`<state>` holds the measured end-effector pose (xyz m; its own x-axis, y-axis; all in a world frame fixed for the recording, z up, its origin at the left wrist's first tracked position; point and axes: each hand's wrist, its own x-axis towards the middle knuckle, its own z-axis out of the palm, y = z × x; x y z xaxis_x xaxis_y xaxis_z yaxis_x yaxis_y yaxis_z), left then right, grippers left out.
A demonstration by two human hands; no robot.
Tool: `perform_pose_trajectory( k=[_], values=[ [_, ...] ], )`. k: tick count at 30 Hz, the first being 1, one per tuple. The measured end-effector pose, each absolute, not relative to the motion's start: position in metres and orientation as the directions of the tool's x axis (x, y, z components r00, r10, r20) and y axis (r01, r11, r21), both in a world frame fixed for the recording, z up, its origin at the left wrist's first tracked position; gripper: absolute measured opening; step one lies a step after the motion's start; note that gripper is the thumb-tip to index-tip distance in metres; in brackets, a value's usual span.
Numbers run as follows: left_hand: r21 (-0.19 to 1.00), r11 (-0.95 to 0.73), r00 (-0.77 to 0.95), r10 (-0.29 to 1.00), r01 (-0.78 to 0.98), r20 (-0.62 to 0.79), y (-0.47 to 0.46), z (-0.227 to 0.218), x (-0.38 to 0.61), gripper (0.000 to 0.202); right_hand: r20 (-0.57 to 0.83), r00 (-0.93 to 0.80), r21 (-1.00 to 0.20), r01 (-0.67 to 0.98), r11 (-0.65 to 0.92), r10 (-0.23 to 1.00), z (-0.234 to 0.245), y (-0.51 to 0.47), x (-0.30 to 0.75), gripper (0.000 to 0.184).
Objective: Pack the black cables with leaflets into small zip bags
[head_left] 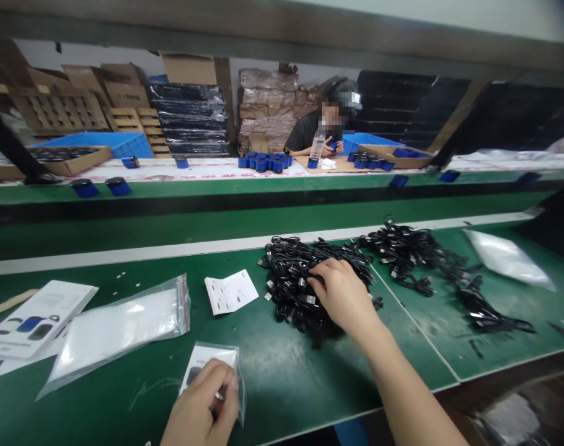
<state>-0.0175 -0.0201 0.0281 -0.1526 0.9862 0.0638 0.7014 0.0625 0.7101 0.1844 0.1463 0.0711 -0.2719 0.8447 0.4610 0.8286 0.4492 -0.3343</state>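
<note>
A long green bench (273, 371) runs across a packing room, with a second green line beyond it and stacked cartons and pallets against the far wall. A co-worker (317, 127) sits at that far line behind a cluster of blue caps (266, 163) and a clear bottle (317, 144).

The right hand (342, 294) reaches into the near pile of coiled black cables (300, 279), fingers spread narrowly and curled over the top coils, touching them; whether it has pinched one free I cannot tell. The left hand (202, 409) sits at the near edge, pinching a small clear bag (214, 365) that holds a printed card.

The cables look light and limp, and likely snag on each other; a single coil is best taken by its bound middle, not by a plug end. The bag is thin, slick film, probably easiest held at its open lip.

Counted: two cable piles, the second pile (403, 251) to the right with loose strands trailing further right; too many coils to number. One folded white leaflet (230, 291) lies left of the near pile, one large zip bag (119, 325) with a red seal further left, one printed product card (35, 316) at the left edge, and one clear bag (507, 257) far right.
</note>
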Motion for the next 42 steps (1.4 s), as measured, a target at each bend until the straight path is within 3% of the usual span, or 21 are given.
perform_pose_trajectory(
  k=[3,6,7,9,11,12,16,21,24,27,29,34,39,42],
  values=[
    [0.713,0.057,-0.145,0.987,0.699,0.063,-0.02,0.029,-0.019,0.03,0.544,-0.14,-0.408,0.818,0.406,0.827,0.077,0.144,0.186,0.009],
    [0.702,0.052,-0.144,0.987,0.71,0.074,-0.02,0.03,-0.021,0.029,0.556,0.094,-0.683,0.618,0.39,0.826,0.086,0.114,0.185,0.015],
    [0.697,0.05,-0.139,0.988,0.715,0.071,-0.02,0.029,-0.021,0.028,0.486,0.054,-0.791,0.45,0.413,0.872,0.087,0.099,0.182,0.012],
    [0.684,0.034,-0.107,0.992,0.728,0.064,-0.021,0.028,-0.023,0.023,0.312,-0.304,-0.874,0.28,0.397,0.9,0.084,0.07,0.174,0.006],
    [0.671,0.008,-0.065,0.996,0.741,0.06,-0.022,0.027,-0.024,0.02,0.202,-0.561,-0.865,0.283,0.415,0.803,0.073,0.047,0.163,0.009],
    [0.666,0.001,-0.056,0.997,0.746,0.061,-0.022,0.026,-0.024,0.02,0.156,-0.609,-0.853,0.314,0.417,0.778,0.065,0.039,0.159,0.013],
    [0.663,0.024,-0.11,0.99,0.748,0.089,-0.023,0.026,-0.021,0.02,0.094,-0.6,-0.773,0.459,0.438,0.794,0.036,0.029,0.153,0.018],
    [0.699,-0.016,-0.092,0.989,0.715,0.117,-0.023,0.027,-0.019,0.022,0.205,-0.613,-0.425,0.646,0.634,0.763,0.018,0.024,0.159,0.019],
    [0.584,-0.098,-0.044,0.973,0.806,0.224,-0.026,0.025,-0.023,0.016,0.271,-0.652,-0.31,0.637,0.705,0.708,0.017,0.019,0.158,0.018],
    [0.419,-0.152,-0.002,0.939,0.895,0.344,-0.03,0.021,-0.025,0.012,0.265,-0.617,-0.419,0.619,0.665,0.741,0.019,0.017,0.154,0.015],
    [0.396,-0.159,0.01,0.936,0.904,0.352,-0.034,0.018,-0.024,0.012,0.207,-0.577,-0.553,0.598,0.581,0.79,0.02,0.017,0.149,0.013],
    [0.521,-0.049,-0.158,0.925,0.852,0.345,-0.039,0.01,-0.016,0.017,0.132,-0.549,-0.712,0.527,0.464,0.826,0.019,0.014,0.14,0.02],
    [0.592,-0.055,-0.207,0.907,0.804,0.366,-0.04,0.013,-0.015,0.014,0.067,-0.692,-0.868,0.315,0.385,0.719,0.026,0.014,0.147,0.046],
    [0.604,-0.068,-0.202,0.907,0.794,0.369,-0.042,0.016,-0.014,0.014,0.024,-0.627,-0.912,0.306,0.274,0.779,0.03,0.018,0.15,0.034]
  ],
)
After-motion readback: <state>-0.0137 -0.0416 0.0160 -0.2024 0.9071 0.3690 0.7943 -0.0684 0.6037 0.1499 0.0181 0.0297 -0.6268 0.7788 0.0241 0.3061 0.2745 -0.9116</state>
